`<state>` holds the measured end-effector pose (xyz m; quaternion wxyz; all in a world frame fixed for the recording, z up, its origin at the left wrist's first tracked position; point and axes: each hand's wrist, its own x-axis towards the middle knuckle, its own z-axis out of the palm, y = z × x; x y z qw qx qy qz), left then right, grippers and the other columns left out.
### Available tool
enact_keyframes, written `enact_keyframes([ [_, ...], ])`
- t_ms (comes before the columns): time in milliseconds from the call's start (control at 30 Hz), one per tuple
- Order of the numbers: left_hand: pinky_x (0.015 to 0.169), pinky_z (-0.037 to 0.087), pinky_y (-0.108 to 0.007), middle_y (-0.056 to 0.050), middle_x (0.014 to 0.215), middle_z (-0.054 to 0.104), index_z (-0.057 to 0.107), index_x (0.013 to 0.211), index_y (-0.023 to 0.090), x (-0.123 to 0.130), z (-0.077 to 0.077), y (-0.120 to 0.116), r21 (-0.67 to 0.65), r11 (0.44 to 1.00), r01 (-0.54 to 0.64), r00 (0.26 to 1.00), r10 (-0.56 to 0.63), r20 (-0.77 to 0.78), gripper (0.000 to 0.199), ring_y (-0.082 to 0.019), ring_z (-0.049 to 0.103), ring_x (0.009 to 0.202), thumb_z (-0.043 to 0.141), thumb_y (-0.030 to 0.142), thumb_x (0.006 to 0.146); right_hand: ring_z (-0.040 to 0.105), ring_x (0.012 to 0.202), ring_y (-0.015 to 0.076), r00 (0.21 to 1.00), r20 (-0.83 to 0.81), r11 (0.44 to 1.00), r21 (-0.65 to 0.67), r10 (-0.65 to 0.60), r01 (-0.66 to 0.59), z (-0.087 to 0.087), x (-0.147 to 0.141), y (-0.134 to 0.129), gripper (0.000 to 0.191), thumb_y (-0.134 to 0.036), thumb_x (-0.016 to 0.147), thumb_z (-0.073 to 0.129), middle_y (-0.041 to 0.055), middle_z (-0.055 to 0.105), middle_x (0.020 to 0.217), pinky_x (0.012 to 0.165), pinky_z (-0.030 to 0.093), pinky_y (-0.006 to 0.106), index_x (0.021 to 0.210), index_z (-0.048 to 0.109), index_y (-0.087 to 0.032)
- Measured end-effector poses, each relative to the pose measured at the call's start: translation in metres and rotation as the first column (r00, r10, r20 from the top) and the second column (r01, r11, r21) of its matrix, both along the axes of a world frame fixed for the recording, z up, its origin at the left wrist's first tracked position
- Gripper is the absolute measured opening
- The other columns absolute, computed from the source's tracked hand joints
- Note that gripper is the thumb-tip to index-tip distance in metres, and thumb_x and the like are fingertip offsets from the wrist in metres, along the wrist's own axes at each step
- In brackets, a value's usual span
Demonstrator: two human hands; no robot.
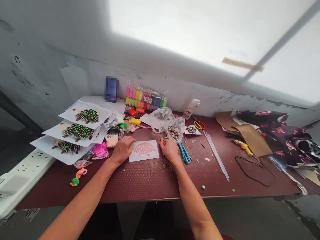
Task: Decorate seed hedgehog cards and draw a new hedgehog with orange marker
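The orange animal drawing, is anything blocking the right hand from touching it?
Nothing visible stands in the way. The right hand, holding an orange stick, is beside the right edge of the drawing, with a narrow strip of table between them. The left hand is at the left edge.

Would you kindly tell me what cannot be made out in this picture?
All in the head view:
Orange stick: lower part hidden by the right hand.
Colourful pack: label print too small to read.
Blue object: pixelated, so its detail is lost.
Power strip: cut off by the left edge.
Lower white card: partly covered by the card above.
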<state>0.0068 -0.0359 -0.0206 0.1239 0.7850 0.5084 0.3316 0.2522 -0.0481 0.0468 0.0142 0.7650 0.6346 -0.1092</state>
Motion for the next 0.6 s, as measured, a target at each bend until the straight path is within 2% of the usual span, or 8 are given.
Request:
enact_keyframes([
  [167, 0.084, 0.049, -0.042, -0.011, 0.095, 0.069, 0.073, 0.097, 0.019, 0.003, -0.005, 0.001, 0.017, 0.999, -0.048, 0.996, 0.049, -0.071, 0.03, -0.028, 0.059, 0.092, 0.044, 0.012, 0.091, 0.072, 0.098, 0.0259, 1.0, -0.011, 0.999, 0.034, -0.013, 0.013, -0.003, 0.001, -0.001, 0.038, -0.043, 0.104, 0.044, 0.0144, 0.077, 0.101, 0.078, 0.047, 0.03, 0.11, 0.071, -0.016],
  [367, 0.082, 0.048, -0.04, -0.009, 0.091, 0.068, 0.074, 0.095, 0.019, 0.004, -0.009, 0.006, -0.001, 1.0, -0.029, 0.999, 0.029, -0.037, 0.029, -0.026, 0.059, 0.091, 0.047, 0.01, 0.091, 0.073, 0.095, 0.0254, 1.0, 0.002, 0.998, 0.051, -0.024, 0.023, -0.007, 0.002, -0.002, 0.036, -0.043, 0.104, 0.045, 0.0138, 0.077, 0.099, 0.075, 0.044, 0.03, 0.108, 0.07, -0.017],
  [600, 0.083, 0.049, -0.038, -0.008, 0.094, 0.069, 0.074, 0.093, 0.019, 0.013, -0.001, 0.017, -0.034, 0.999, -0.04, 0.999, 0.039, -0.032, 0.027, -0.025, 0.062, 0.093, 0.049, 0.009, 0.092, 0.073, 0.09, 0.024, 1.0, 0.019, 0.997, 0.081, -0.012, 0.011, -0.009, 0.004, -0.001, 0.04, -0.045, 0.105, 0.043, 0.0128, 0.077, 0.094, 0.071, 0.042, 0.028, 0.104, 0.071, -0.017],
])
